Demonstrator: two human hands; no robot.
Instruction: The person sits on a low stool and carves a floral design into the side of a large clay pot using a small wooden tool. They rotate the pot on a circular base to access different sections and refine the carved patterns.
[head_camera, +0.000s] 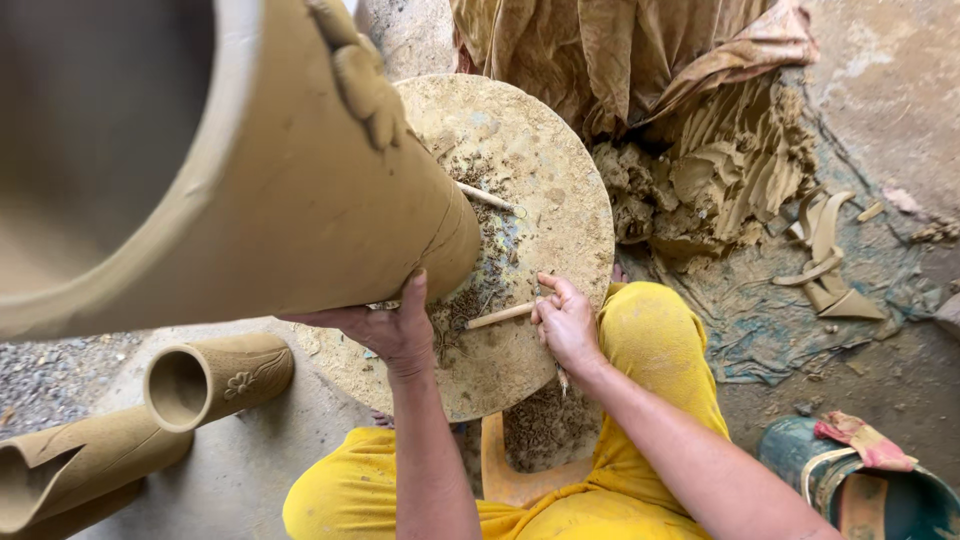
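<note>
A large raw clay vase (250, 170) with a raised flower on its side is tilted up toward the camera, its base resting on a round, clay-spattered turntable (560, 180). My left hand (385, 325) supports the vase from below near its base. My right hand (568, 322) rests on the turntable's near edge and holds a thin wooden stick tool (498, 316) that lies across the disc. A second stick (488, 197) lies on the turntable beside the vase's base.
Two finished clay vases (215, 378) (80, 462) lie on the floor at lower left. A heap of wet clay (720, 180) under a brown cloth (620, 50) sits behind the turntable. Clay strips (825, 265) lie at right. A teal bucket (880, 490) stands at lower right.
</note>
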